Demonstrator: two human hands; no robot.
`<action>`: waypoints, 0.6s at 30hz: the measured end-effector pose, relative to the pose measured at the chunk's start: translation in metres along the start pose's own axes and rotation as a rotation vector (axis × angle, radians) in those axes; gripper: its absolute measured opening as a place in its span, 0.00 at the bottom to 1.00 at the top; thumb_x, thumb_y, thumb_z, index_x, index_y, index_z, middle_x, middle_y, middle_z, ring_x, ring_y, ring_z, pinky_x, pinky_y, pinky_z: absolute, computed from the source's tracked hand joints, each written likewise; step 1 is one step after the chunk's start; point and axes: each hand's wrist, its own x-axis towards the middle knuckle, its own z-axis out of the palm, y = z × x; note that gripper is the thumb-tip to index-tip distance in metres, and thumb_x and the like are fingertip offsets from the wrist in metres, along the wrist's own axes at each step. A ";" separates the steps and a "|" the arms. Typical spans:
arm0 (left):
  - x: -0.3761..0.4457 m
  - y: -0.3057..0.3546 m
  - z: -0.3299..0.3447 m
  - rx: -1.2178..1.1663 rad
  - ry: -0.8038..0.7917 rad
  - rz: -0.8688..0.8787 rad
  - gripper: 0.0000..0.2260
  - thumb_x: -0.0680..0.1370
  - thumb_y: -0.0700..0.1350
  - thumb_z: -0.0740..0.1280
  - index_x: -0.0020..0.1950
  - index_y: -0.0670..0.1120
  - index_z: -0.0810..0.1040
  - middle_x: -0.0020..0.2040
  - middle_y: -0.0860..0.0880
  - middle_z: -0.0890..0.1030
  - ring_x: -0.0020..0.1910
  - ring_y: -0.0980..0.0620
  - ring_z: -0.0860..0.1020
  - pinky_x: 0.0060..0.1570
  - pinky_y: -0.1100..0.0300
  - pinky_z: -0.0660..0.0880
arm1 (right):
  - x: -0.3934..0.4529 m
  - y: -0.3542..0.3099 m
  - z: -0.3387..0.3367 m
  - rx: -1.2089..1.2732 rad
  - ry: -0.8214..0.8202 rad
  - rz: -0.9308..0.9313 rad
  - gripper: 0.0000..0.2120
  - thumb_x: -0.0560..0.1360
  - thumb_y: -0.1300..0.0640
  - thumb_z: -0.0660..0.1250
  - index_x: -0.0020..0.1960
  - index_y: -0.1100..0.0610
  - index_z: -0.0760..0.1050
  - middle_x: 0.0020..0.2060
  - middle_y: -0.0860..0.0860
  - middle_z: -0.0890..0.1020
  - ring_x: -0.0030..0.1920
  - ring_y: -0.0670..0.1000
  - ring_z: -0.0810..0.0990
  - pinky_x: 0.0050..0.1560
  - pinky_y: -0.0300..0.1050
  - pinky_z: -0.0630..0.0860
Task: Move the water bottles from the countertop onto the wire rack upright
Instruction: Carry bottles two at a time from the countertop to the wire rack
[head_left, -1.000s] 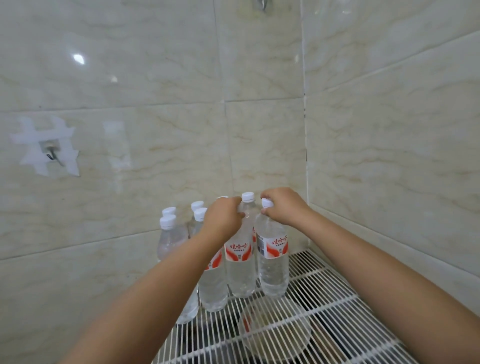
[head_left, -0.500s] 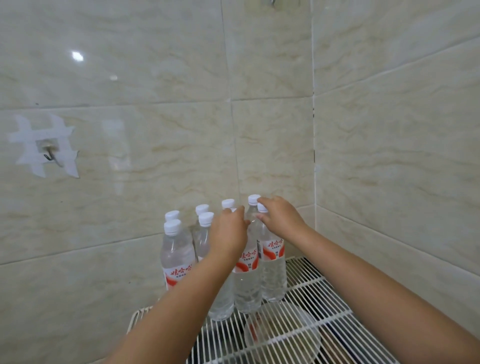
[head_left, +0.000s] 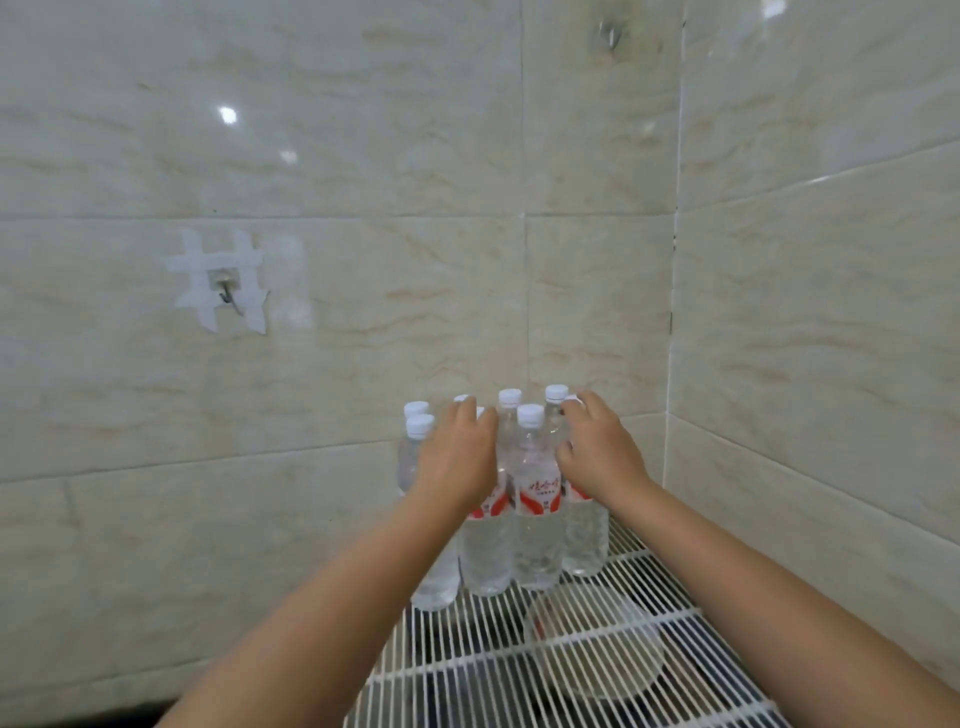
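Both grips loose, left hand (head_left: 457, 457) and right hand (head_left: 597, 452) with relaxed fingers against upright water bottles (head_left: 537, 519) on wire rack (head_left: 597, 654).

I see both of my bare forearms reaching up from the bottom of the frame toward its lower centre, the two nearly meeting there. My left hand (head_left: 457, 457) is back-up, fingers extended forward and a little spread. My right hand (head_left: 597, 452) is just beside it, fingers loosely bent, thumb pointing inward.
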 end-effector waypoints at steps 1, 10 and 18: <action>-0.011 -0.011 -0.008 0.025 -0.003 -0.024 0.14 0.78 0.36 0.56 0.63 0.39 0.68 0.64 0.41 0.70 0.65 0.43 0.67 0.59 0.52 0.69 | -0.007 -0.011 -0.001 0.014 0.011 -0.041 0.19 0.72 0.62 0.56 0.62 0.63 0.69 0.64 0.61 0.70 0.62 0.62 0.70 0.59 0.52 0.70; -0.188 -0.120 -0.058 0.188 -0.092 -0.443 0.15 0.80 0.39 0.54 0.65 0.39 0.71 0.69 0.41 0.70 0.68 0.43 0.66 0.64 0.51 0.67 | -0.098 -0.157 0.043 0.322 -0.150 -0.531 0.17 0.72 0.61 0.61 0.57 0.68 0.75 0.61 0.66 0.75 0.62 0.63 0.73 0.64 0.55 0.69; -0.440 -0.180 -0.141 0.434 -0.193 -0.916 0.19 0.81 0.45 0.55 0.71 0.43 0.65 0.74 0.42 0.64 0.72 0.43 0.63 0.73 0.55 0.55 | -0.255 -0.324 0.084 0.451 -0.436 -0.903 0.19 0.78 0.53 0.57 0.66 0.60 0.68 0.71 0.58 0.66 0.69 0.58 0.66 0.67 0.50 0.63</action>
